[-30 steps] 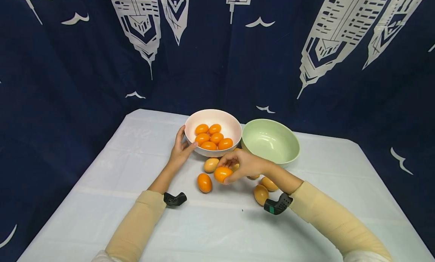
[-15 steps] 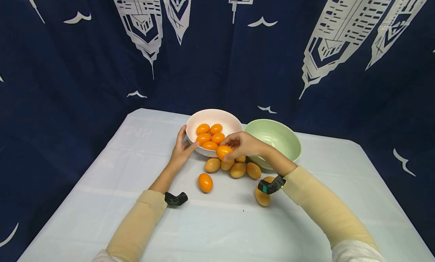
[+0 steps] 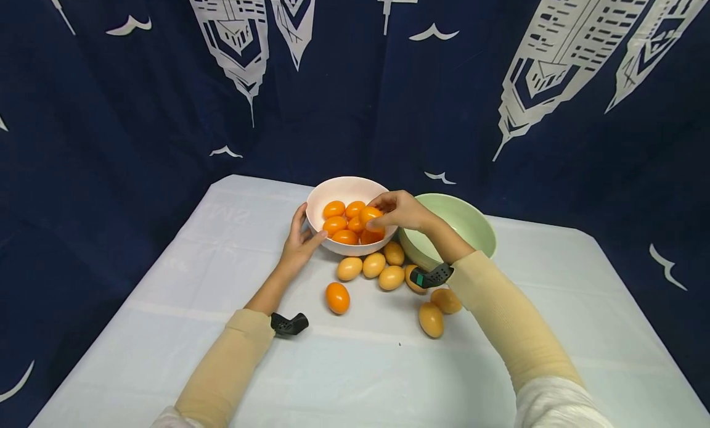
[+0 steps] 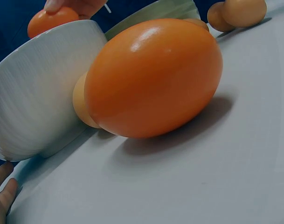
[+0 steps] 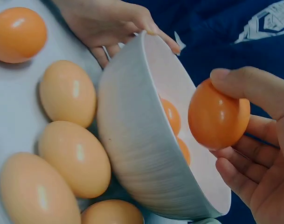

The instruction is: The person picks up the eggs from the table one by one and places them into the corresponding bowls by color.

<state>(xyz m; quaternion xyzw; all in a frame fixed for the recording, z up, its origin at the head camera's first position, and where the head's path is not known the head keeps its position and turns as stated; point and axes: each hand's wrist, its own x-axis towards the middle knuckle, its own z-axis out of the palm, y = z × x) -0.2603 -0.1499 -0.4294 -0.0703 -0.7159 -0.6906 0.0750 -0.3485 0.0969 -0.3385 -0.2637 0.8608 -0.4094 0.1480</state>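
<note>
Between thumb and fingers, my right hand [image 3: 403,211] holds an orange egg [image 5: 217,114] over the right side of the pale pink bowl [image 5: 132,135]. Several more orange eggs [image 3: 334,224] lie inside that bowl. My left hand [image 3: 299,246] grips the bowl's left side, its thumb at the rim in the right wrist view. One orange egg [image 3: 337,298] rests on the table in front of the bowl, and it looms large in the left wrist view. Several tan eggs [image 3: 391,278] lie on the table near the bowl's front.
A light green bowl [image 3: 471,227] stands just right of the pink one, partly behind my right forearm. Two tan eggs [image 3: 431,320] lie apart at the front right. The table [image 3: 333,378] has a white cover, and a dark blue patterned cloth [image 3: 344,107] hangs behind it.
My right hand has carried the orange egg up and away from the table eggs to above the pink bowl. The left hand has stayed on the bowl.
</note>
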